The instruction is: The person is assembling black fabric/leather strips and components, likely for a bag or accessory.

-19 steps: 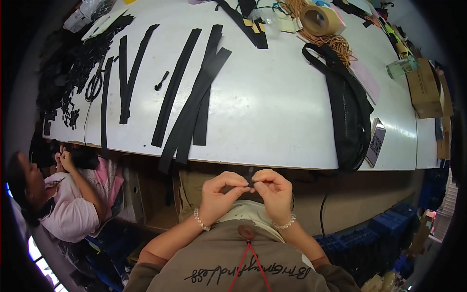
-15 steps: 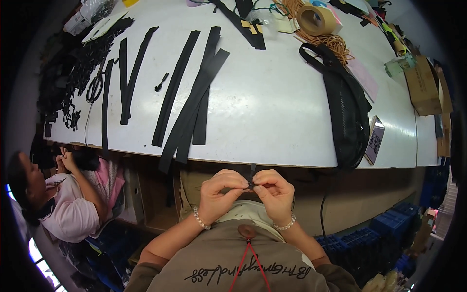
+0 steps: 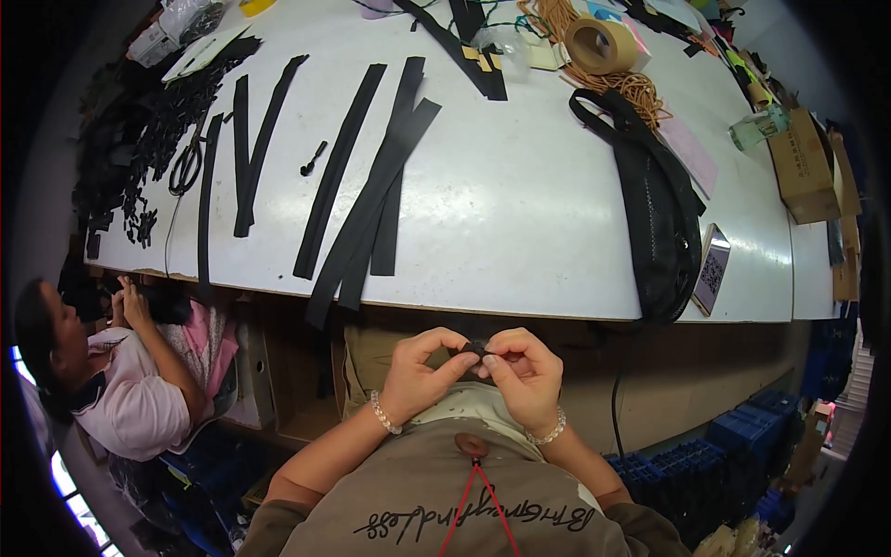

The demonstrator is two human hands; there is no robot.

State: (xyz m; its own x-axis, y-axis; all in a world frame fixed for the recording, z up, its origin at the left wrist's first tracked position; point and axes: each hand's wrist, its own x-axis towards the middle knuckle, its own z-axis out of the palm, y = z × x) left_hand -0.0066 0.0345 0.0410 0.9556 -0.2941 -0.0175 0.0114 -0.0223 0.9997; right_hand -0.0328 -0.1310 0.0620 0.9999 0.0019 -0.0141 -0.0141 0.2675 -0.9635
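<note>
Hands meet near the table [image 3: 520,213] edge: left hand [image 3: 419,376] and right hand [image 3: 524,376] pinch 1 small black part [image 3: 475,348] between fingertips. Black straps [image 3: 371,186] lie far left.

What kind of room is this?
Probably a sewing or bag-making workshop: black fabric strips lie on a white worktable, with scissors, a tape roll and a black bag.

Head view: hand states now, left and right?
Left hand: closed, fingertips pinching a small black part.
Right hand: closed, pinching the same small black part from the other side.
</note>
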